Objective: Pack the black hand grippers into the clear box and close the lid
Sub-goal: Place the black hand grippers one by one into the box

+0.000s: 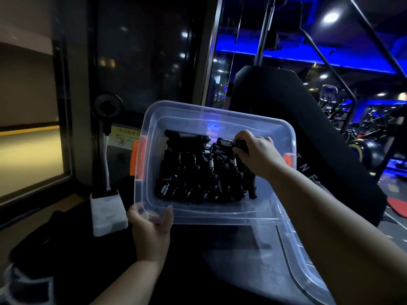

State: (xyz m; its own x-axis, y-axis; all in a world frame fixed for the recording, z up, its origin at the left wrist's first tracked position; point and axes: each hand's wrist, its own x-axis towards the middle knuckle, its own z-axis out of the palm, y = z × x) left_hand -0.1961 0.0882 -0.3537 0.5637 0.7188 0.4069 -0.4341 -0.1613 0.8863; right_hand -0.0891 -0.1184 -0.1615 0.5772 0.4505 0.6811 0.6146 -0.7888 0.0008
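**Black pile of hand grippers (198,172) fills the floor of the clear box (154,119)**

We have the box tilted up toward us, its open top facing the camera. Our left hand (152,230) grips the near left corner, thumb hooked over the rim on the inside and the other fingers curled around the outside of the corner.

Our right hand (257,153) reaches in over the right wall. Its fingers are closed tight in a pinch on the black handle of one hand gripper (240,143). That gripper's silver spring (226,142) pokes out just left of the fingertips. It is inside the walls, at the far right edge of the pile. We cannot tell whether it touches the ones below or hangs just over them.

An orange latch (141,159) shows on the left wall, and another (288,160) shows on the right wall beside our wrist. The clear lid (297,260) lies off the box, flat below our right forearm. Left of the box stands a small fan (108,106) on a white base (108,214). A black padded seat (286,106) rises behind.
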